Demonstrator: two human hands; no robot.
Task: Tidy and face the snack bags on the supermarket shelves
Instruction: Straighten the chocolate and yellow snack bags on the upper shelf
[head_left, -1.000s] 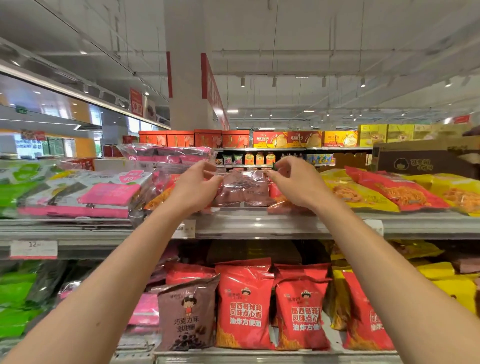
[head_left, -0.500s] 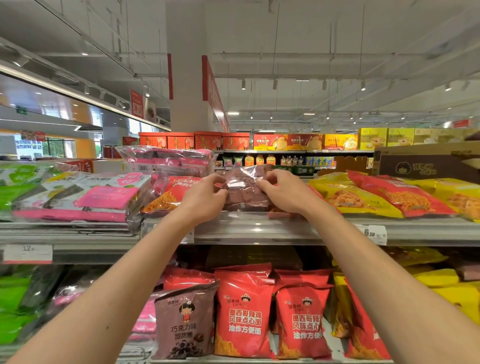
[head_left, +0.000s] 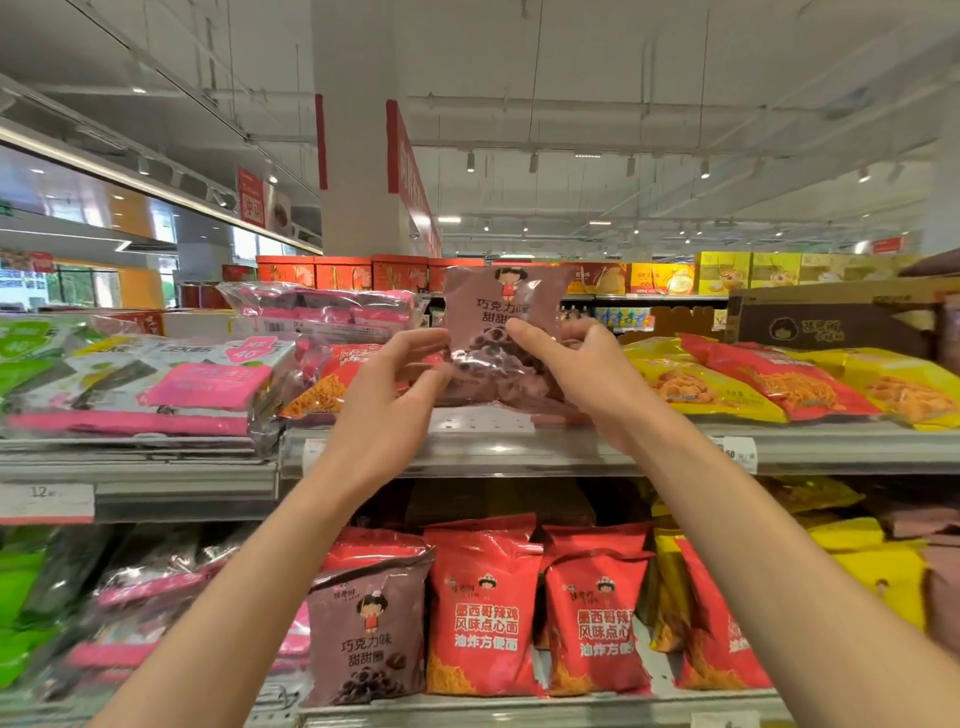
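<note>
A: What does the head camera show of the hands?

B: Both are raised to the top shelf, a grey metal ledge with a price strip along its front. Between them stands a brown plastic snack bag with a cartoon girl printed near its top and dark round pieces showing through the clear lower part. It is upright, front facing the camera, its bottom edge at or just above the shelf surface; I cannot tell whether it touches.

A: How is it gripped?

B: The left hand pinches the bag's left edge between thumb and fingers. The right hand grasps the right side, thumb across the front and the fingers behind, out of sight.

A: What lies around it?

B: Left of the bag, pink and clear multipacks are stacked, with a red bag of orange noodle snack lying flat beneath them. To the right, yellow and red flat bags lie overlapping, and a brown cardboard box sits behind them.

A: And the shelf below?

B: A matching brown bag stands upright beside two red bags with white lettering, also upright.
</note>
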